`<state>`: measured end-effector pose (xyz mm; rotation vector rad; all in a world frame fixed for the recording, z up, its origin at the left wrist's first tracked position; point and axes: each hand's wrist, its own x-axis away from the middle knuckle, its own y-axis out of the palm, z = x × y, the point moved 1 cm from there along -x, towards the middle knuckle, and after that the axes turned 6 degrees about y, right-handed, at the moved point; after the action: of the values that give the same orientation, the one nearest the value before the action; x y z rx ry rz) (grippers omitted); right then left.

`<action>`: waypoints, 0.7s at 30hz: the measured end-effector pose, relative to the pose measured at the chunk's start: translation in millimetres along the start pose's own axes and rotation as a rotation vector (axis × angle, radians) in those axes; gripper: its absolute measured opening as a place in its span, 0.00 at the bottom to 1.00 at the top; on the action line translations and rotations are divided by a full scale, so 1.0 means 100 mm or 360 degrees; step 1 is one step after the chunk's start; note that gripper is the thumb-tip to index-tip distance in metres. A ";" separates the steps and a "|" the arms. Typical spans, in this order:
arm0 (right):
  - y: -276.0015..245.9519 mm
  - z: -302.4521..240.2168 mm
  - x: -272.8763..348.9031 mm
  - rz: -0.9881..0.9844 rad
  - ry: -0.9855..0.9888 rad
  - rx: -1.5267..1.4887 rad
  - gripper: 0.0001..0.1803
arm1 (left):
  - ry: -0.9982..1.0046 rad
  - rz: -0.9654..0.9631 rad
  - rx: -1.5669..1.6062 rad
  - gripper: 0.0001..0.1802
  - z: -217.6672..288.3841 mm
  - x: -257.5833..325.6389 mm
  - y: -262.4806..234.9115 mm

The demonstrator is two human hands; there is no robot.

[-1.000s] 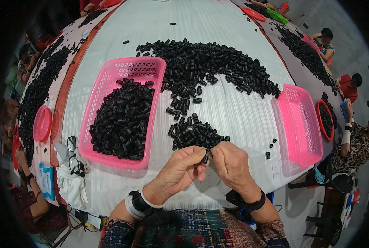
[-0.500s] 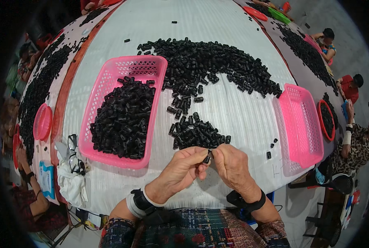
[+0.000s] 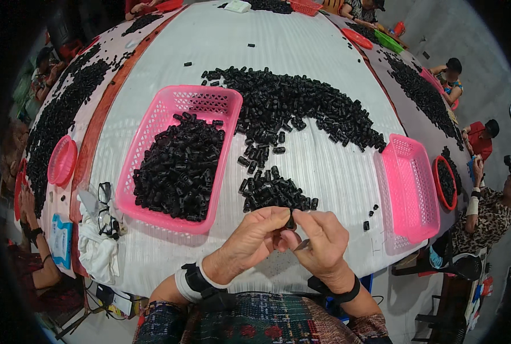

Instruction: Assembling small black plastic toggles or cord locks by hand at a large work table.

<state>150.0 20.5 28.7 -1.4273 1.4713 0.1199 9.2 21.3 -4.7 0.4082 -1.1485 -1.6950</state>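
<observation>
Your hands stay together over one small black part at the table's near edge.

Your left hand [image 3: 254, 239] is pinched on the small black part [image 3: 290, 223], and your right hand [image 3: 324, 243] is closed on a thin metal tool [image 3: 302, 245] just beside it. Since a second ago, little has shifted: both hands hold the same place near the small pile [image 3: 274, 194], so the fitting looks still in progress. The left pink basket [image 3: 209, 103] remains heaped; the right pink basket [image 3: 407, 189] remains bare.

Small black cylindrical piece [image 3: 290, 222] stood upright, pinched between both hands at near centre. Thin metal pin [image 3: 302, 245] lay tilted just below it, tip partly hidden.
</observation>
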 end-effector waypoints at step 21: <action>-0.06 -0.18 0.07 0.0154 -0.0311 0.0238 0.16 | 0.0131 -0.0093 0.0076 0.08 0.01 0.12 0.12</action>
<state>146.5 2.1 35.8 -1.1899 1.3590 0.1997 10.1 11.0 8.5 0.5411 -1.1280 -1.6878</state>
